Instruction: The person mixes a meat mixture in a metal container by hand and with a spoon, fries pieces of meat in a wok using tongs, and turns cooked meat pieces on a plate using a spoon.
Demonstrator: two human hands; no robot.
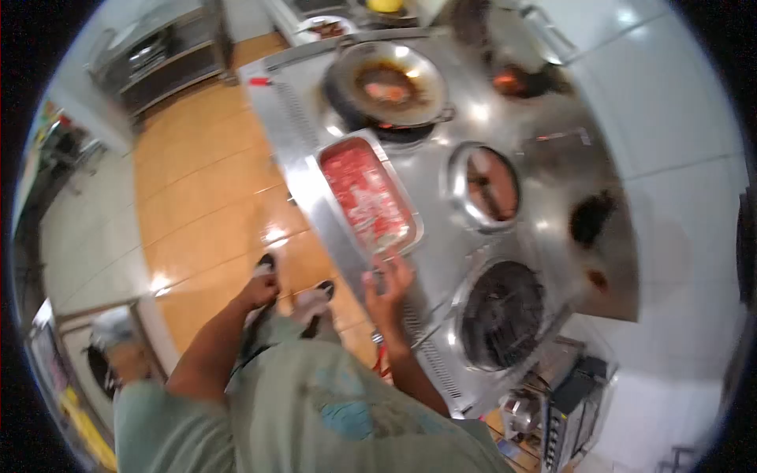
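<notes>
My right hand [388, 284] is at the near end of a rectangular metal tray [413, 211], its fingers apart. The fingertips are at the tray's rim, and I cannot tell whether they touch it. In the tray lies a red and whitish food mass [361, 189], too blurred to name. My left hand [259, 290] hangs low over the floor, away from the stove; its fingers look curled, and nothing shows in them. Beyond the tray, a large wok [347, 83] sits on a burner with brown liquid and a pale reddish piece inside.
The steel stove top [418, 177] also has a round burner opening [493, 188] and a dark burner [501, 315]. A red-handled tool [260, 81] lies at the far left corner. A plate of food [326, 30] stands past the wok. Orange tiled floor [197, 173] is on the left.
</notes>
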